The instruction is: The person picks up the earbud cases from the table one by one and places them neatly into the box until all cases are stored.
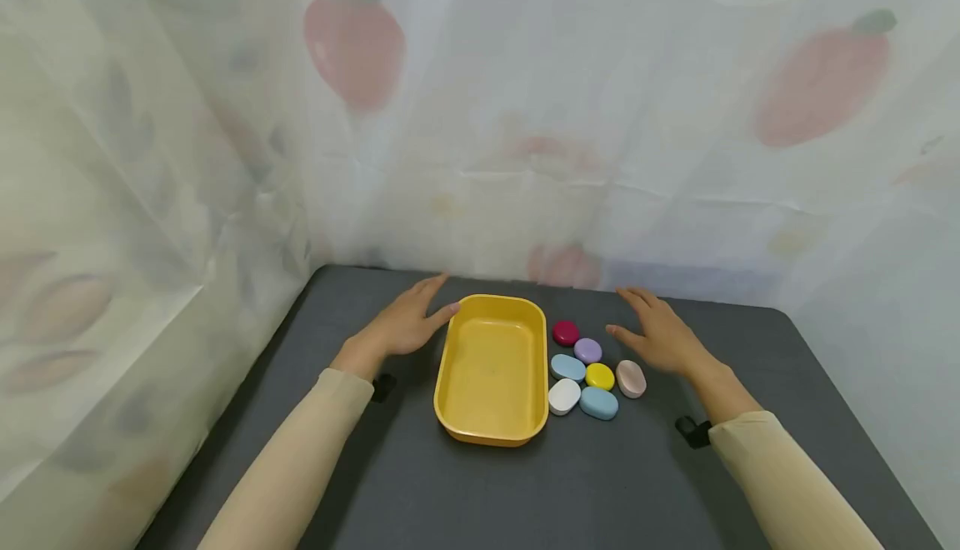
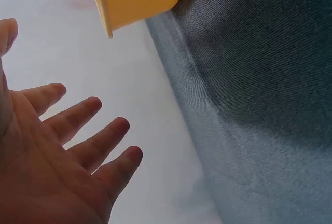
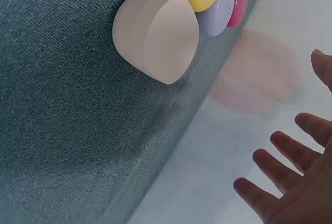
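Note:
A yellow rectangular tray (image 1: 491, 429) stands on the dark grey table. My left hand (image 1: 405, 319) is beside its far left corner, fingers spread and nothing held; the left wrist view shows the bare palm (image 2: 46, 172). To the tray's right lie several small rounded soap-like pieces: a red one (image 1: 566, 333), a purple one (image 1: 588, 351), a yellow one (image 1: 600, 377), a white one (image 1: 564, 397), a pink one (image 1: 631, 378), an upper blue one (image 1: 567, 367) and a lower blue one (image 1: 599, 402). My right hand (image 1: 660, 335) hovers just beyond the pink piece, fingers spread and holding nothing.
A pale curtain (image 1: 480, 158) printed with fruit hangs behind the table and along its left side. Bare grey tabletop (image 1: 525, 500) lies in front of the tray. Dark wrist straps (image 1: 693, 432) show at the cuffs.

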{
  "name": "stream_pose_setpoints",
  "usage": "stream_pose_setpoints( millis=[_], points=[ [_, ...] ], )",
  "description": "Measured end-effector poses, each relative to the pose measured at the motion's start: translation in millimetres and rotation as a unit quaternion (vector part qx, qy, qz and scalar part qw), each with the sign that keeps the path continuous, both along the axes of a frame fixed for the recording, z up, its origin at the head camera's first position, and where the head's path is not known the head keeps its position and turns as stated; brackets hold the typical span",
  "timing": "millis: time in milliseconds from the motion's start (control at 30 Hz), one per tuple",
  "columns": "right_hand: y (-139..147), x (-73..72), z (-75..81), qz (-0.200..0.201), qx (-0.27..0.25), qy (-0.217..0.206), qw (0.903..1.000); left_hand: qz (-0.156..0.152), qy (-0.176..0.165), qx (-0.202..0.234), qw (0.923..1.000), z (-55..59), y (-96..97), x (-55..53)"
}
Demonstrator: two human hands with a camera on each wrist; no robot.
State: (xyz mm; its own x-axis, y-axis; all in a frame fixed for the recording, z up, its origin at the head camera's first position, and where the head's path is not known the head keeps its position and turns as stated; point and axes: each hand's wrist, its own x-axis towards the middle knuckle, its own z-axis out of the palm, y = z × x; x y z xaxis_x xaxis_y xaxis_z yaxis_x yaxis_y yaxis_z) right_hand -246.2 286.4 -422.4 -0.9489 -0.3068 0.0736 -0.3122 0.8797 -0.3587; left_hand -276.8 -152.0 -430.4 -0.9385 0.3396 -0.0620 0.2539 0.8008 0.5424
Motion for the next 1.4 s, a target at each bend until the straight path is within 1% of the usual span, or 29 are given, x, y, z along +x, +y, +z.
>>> stream_pose_setpoints(
  millis=[167,333,567,867,1167,1400],
  points=[
    [1.6,3.3,-1.5,0.002,0.002,-0.005,1.0,0.008,-0.008,0.013,0.9998,-5.9,-3.8,4.1],
    [4.0,7.4,-2.7,-0.007,0.009,-0.012,0.9999,0.009,-0.01,0.025,0.9996,-13.0,-6.2,8.3],
    [5.4,15.0,-3.9,-0.028,0.011,-0.013,0.9995,0.012,-0.02,0.058,0.9981,-16.8,-3.3,17.7],
    [3.7,26.9,-13.7,-0.04,0.008,-0.018,0.999,0.008,-0.026,0.093,0.9953,-29.1,1.0,25.4],
    [1.8,36.1,-23.2,-0.047,0.01,-0.019,0.9987,0.009,-0.034,0.109,0.9935,-35.2,4.5,34.3],
    [3.4,40.2,-25.6,-0.048,0.0,-0.024,0.9986,0.017,-0.037,0.106,0.9936,-38.1,4.8,36.5]
  ],
)
